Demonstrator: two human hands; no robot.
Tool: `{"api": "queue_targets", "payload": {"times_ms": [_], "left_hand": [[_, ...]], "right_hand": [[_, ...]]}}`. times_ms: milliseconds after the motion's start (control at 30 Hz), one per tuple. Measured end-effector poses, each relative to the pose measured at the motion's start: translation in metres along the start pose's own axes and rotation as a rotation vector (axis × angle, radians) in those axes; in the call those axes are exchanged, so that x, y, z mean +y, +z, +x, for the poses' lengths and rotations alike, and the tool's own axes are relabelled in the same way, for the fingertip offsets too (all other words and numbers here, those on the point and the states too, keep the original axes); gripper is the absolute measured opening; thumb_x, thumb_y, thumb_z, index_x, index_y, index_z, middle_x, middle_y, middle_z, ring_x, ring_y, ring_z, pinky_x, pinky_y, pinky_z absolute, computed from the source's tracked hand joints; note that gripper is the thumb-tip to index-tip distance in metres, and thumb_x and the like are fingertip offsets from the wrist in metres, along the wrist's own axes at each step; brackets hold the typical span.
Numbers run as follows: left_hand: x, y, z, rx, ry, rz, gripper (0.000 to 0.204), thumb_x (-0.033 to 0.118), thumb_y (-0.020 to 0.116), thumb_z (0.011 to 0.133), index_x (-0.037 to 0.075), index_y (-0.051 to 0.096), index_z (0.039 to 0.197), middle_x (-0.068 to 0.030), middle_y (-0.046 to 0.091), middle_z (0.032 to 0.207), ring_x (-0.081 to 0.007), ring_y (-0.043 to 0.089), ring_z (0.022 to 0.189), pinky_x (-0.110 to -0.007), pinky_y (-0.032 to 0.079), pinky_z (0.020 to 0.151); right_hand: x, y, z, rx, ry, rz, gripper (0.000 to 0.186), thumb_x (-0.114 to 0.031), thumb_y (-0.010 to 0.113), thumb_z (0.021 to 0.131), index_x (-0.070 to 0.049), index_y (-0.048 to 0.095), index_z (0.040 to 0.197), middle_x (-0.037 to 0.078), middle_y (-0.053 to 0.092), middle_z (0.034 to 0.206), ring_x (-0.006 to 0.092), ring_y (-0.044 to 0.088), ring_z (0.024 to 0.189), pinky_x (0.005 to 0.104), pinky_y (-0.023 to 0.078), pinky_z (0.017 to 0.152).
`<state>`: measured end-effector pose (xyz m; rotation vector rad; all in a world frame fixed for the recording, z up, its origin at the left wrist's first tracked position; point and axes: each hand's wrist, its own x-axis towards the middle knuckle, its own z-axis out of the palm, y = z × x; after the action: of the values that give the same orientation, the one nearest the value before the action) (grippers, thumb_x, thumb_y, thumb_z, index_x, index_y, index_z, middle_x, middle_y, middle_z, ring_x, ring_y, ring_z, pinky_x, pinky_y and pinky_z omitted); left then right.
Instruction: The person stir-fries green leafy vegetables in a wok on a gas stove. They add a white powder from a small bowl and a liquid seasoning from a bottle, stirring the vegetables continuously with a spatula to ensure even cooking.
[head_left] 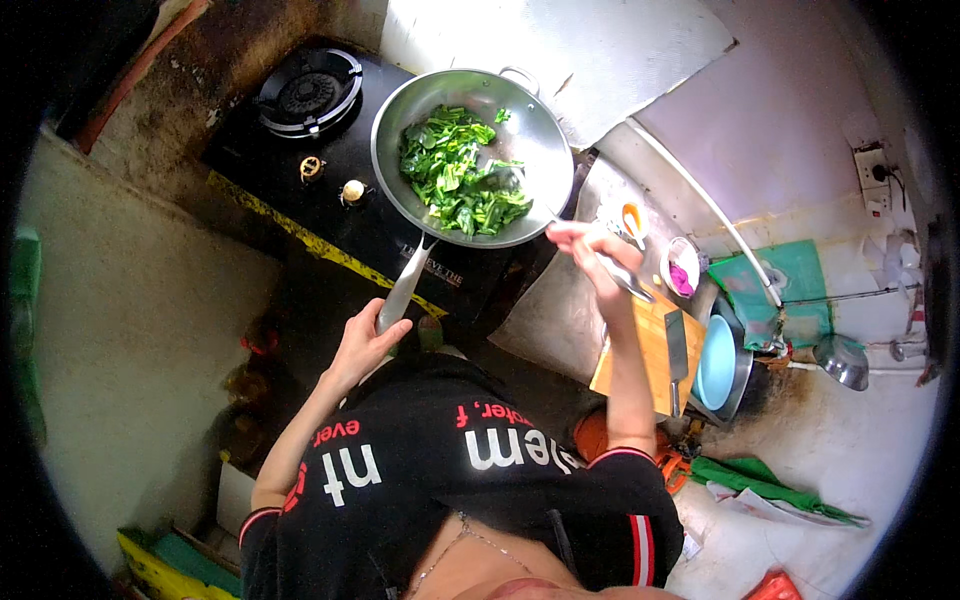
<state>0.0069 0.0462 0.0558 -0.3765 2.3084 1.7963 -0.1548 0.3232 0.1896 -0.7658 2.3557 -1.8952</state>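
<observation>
A steel wok (540, 165) holding chopped leafy greens (445, 155) sits on the black gas stove (250, 170). My left hand (368, 342) is closed round the wok's long metal handle (405, 280). At the wok's right rim, my right hand (598, 258) grips a metal utensil (630, 282), most of it hidden by my fingers; I cannot make out its head.
A second burner (310, 88) is at the back left. To the right are small dishes (680, 268), a wooden board (637, 355) with a cleaver (674, 355), and a blue basin (715, 362). A white panel (480, 30) stands behind the wok, a wall (100, 250) at left.
</observation>
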Motion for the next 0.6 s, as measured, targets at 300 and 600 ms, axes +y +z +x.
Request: {"api": "queue_targets", "payload": {"times_ms": [300,600], "left_hand": [[-0.01,0.002,0.002,0.0,0.01,0.003,0.043,0.036,0.068,0.087,-0.002,0.056,0.101,-0.0125,0.062,0.079,-0.0155,0.059,0.072,-0.032,0.047,0.065],[0.005,-0.01,-0.005,-0.035,-0.108,-0.02,0.037,0.034,0.061,0.092,-0.002,0.061,0.099,-0.0099,0.064,0.078,-0.0147,0.06,0.072,-0.03,0.047,0.065]], "right_hand": [[0.045,0.011,0.011,-0.12,-0.172,-0.415,0.007,-0.003,0.065,0.08,0.001,0.063,0.076,0.012,0.069,0.08,0.0129,0.059,0.057,0.0259,0.046,0.054],[0.129,0.073,0.062,0.385,-0.128,0.106,0.014,-0.005,0.063,0.088,0.001,0.062,0.075,0.009,0.072,0.093,0.0064,0.055,0.064,0.0224,0.041,0.058]]}}
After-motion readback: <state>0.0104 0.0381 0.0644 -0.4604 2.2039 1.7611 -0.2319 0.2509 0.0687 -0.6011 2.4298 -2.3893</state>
